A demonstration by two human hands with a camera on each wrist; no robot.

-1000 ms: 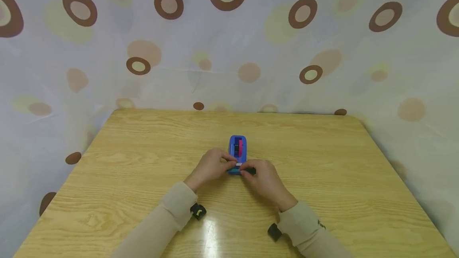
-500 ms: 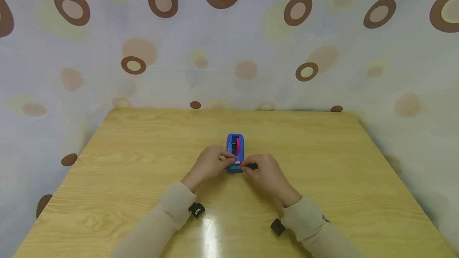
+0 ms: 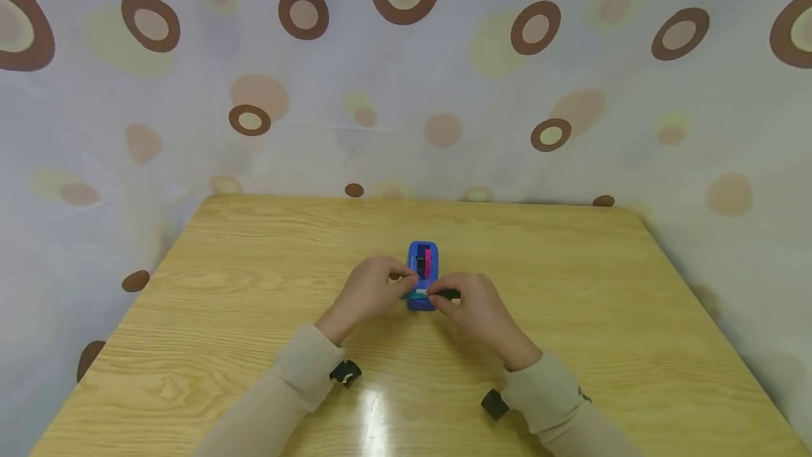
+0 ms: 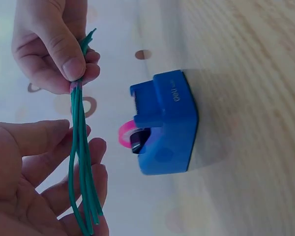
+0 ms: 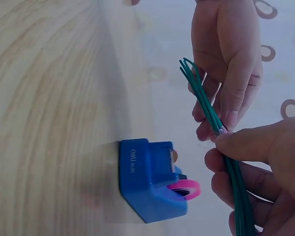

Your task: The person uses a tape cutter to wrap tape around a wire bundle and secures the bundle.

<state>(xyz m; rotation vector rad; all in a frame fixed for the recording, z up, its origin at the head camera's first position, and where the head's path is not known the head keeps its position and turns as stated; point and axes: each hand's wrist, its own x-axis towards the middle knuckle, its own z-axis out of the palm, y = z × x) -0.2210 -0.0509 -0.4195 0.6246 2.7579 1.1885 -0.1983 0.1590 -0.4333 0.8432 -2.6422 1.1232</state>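
Observation:
My right hand (image 3: 476,309) pinches a bundle of thin green wires (image 4: 77,130) between thumb and fingers. The pinch is right at a pinkish band of tape (image 4: 76,85) around the bundle. My left hand (image 3: 374,288) is beside the wires' loose, splayed ends. Its fingers are loosely bent behind them in the left wrist view, and no firm pinch shows. Below the bundle, a blue tape dispenser (image 5: 152,204) stands on the table, with a pink tape roll (image 3: 428,263) in it. In the head view the hands hide part of the wires.
The wood-grain table (image 3: 254,365) reaches back to a wall covering (image 3: 393,76) with brown ring patterns. Each sleeve carries a black wrist camera, the left camera (image 3: 345,373) and the right camera (image 3: 495,405). The dispenser is close beneath both hands.
The hands have drawn slightly apart, the left fingers easing away from the band. More of the green wires shows between them. The dispenser stays in place while the head view shifts slightly.

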